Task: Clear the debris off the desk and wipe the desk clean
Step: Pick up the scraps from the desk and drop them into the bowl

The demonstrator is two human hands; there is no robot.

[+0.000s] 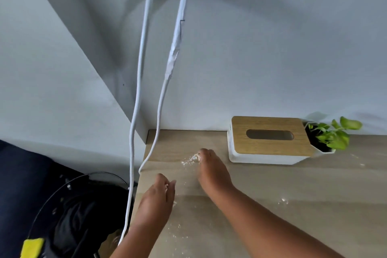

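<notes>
Debris (189, 160) — pale crumbs (scattered) on desk (293, 205); right hand (211, 168) seemingly gathering.

Both bare forearms reach in from 6 o'clock toward 12. The left hand (159, 192) is cupped, palm turned toward 3 o'clock, its fingers curled in a loose grip on pale crumbs. The right hand (211, 168) lies further toward 12, back uppermost, fingers bent down with their tips at the tabletop.

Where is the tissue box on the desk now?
In the head view the tissue box stands at the back of the desk, against the wall, right of the right hand and touching the small plant.
</notes>
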